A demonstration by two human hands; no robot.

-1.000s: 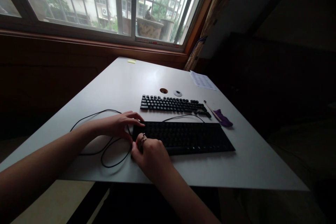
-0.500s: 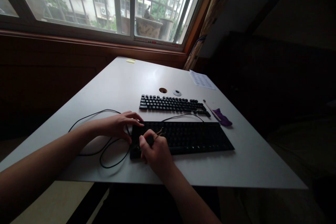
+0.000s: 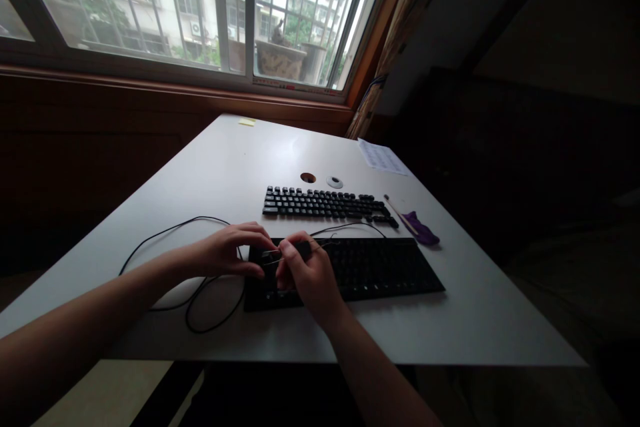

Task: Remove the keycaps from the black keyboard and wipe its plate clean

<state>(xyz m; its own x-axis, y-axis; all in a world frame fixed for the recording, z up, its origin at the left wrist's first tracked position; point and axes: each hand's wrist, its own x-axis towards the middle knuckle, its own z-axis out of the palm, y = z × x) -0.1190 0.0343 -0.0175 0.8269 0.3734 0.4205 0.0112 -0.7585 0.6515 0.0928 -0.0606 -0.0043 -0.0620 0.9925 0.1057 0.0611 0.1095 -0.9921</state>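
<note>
A black keyboard (image 3: 385, 267) with its keycaps off lies near the front of the table. Over its left part, my right hand (image 3: 313, 273) is closed round a keycap puller (image 3: 303, 250) with a dark handle and thin wire loops at both ends. The wires on one side point left, and a small dark keycap (image 3: 269, 255) appears to sit at their tips. My left hand (image 3: 233, 250) is beside it, thumb and fingers apart around the keycap, fingertips close to the wires. Whether they touch the keycap I cannot tell.
Removed keycaps (image 3: 325, 203) lie in rows behind the keyboard. A black cable (image 3: 193, 313) loops at left. Rightward are a purple cloth (image 3: 423, 228), a thin brush-like stick (image 3: 399, 213) and a printed sheet (image 3: 383, 157). A cable hole (image 3: 308, 177) and its round cover (image 3: 335, 182) are farther back.
My right hand has raised the puller from the keyboard's lower left, and a keycap now shows at its wires. My left hand has shifted right toward it, thumb over the keyboard.
</note>
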